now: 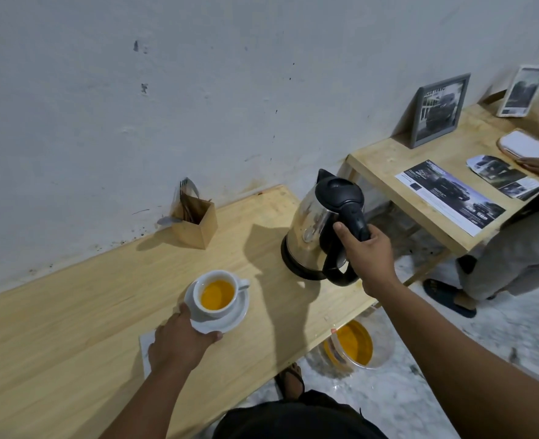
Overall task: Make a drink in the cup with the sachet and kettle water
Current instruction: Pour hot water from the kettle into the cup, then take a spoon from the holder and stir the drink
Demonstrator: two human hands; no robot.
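Note:
A white cup holding orange liquid stands on a white saucer near the front of the wooden table. My left hand grips the saucer's near rim. A steel kettle with a black lid and handle stands upright on its black base to the right of the cup. My right hand is closed around the kettle's handle. A pale flat piece, possibly the sachet, lies on the table partly hidden under my left hand.
A wooden box of forks and spoons stands by the wall. On the floor under the table edge sits a clear tub with orange contents. A second table at the right holds framed pictures and leaflets; another person sits there.

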